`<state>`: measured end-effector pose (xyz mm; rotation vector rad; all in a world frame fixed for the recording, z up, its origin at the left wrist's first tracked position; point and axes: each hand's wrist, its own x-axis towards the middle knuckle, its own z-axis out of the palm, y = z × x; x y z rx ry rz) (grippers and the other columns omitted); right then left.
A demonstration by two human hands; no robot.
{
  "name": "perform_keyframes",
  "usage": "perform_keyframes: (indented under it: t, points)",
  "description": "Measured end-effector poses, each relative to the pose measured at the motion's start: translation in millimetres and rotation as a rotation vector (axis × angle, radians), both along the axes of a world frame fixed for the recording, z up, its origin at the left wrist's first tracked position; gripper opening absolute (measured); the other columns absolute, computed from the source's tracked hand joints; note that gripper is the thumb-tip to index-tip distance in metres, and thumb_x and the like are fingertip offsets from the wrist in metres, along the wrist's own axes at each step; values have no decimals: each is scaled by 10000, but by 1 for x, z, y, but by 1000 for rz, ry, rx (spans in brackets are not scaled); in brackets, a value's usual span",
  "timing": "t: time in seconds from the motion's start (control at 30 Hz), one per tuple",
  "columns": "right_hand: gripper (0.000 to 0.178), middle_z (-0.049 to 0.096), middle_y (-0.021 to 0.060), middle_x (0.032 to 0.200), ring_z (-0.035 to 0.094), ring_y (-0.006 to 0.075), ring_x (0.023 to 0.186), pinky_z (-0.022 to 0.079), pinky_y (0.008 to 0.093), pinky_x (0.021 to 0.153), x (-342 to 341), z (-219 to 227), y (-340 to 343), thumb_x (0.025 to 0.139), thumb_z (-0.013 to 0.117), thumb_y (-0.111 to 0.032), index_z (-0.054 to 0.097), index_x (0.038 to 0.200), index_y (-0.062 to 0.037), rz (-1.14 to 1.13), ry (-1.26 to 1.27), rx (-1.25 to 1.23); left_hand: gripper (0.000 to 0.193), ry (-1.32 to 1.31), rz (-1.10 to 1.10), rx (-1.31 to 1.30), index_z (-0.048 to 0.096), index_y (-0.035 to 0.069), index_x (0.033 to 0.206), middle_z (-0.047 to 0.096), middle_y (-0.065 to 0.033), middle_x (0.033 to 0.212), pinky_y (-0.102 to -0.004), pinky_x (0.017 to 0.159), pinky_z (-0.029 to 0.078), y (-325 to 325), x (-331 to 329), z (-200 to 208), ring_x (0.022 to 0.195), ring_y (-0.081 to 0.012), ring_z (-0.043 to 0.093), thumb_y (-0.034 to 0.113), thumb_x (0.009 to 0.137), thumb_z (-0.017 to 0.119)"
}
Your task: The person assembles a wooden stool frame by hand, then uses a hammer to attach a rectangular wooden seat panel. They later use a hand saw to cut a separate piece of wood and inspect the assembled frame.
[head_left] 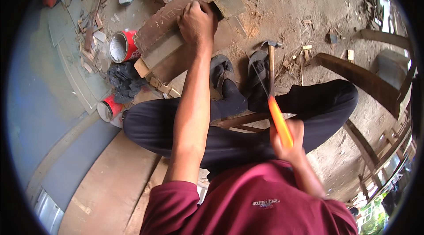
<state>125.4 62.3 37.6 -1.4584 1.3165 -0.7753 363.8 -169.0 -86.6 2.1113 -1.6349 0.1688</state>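
Orange-handled, thin-bladed saw (279,119) filled the clenched right hand (297,137); beneath the left hand (197,24), grip unclear, lay scuffed brown planks (155,26).

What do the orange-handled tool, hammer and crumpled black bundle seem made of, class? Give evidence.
Orange-handled tool: handle likely smooth plastic, from its bright, even colour; thin grey blade probably metal.
Hammer: brown handle looks like plain wood; dark, hard-edged head, probably steel.
Crumpled black bundle: likely thin plastic, from its sharp, slightly shiny creases, though the look leaves this open.
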Motion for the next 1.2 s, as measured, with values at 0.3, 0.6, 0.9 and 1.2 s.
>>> perform_keyframes:
  t: [0.3,0.6,0.9,1.2]
  points:
    - [104,611,123,634,616,250,541,506,342,585,25,-45,-84,743,657,-120,636,766,-21,50,-55,13,345,86,115,30,677,-6,813,680,-262,900,-514,780,508,-21,10,10,853,-441,661,249,915,467]
    - [57,519,105,539,535,247,414,420,327,441,1,3,-63,711,629,-46,621,723,9,-61,-70,-493,373,22,140,47,663,-20,803,679,-227,862,-492,826,497,-20,10,6,850,-408,654,247,919,431]
    - [299,641,230,721,644,425,712,510,499,650,-71,-157,-86,856,662,-318,650,854,-19,-423,531,-196,332,69,-72,-19,647,35,988,651,-166,1040,-506,872,435,-9,14,11,1017,-363,591,296,933,450]
    - [318,659,229,974,632,413,964,512,466,822,-141,-222,-44,766,705,-189,624,980,30,-332,743,-268,276,503,-738,-226,597,34,1105,640,-124,1078,-407,954,416,4,-179,66,1071,-303,577,224,904,597]
